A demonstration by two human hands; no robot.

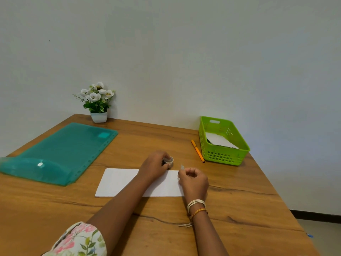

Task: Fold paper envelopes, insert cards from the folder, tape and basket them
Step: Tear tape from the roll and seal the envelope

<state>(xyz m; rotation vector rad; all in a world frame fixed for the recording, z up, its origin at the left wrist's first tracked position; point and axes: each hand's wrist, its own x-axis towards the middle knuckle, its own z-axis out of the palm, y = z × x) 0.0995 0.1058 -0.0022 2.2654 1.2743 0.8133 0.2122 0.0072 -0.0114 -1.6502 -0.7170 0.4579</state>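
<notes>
A white folded paper envelope lies flat on the wooden table in front of me. My left hand rests over its far edge and grips a small roll of clear tape. My right hand hovers over the envelope's right end, fingers pinched on a short strip of clear tape that sticks up. A teal plastic folder lies open-flapped at the left. The green basket stands at the right and holds white paper envelopes.
An orange pen lies just left of the basket. A small white pot of artificial white flowers stands at the back against the wall. The table's right edge drops to the floor.
</notes>
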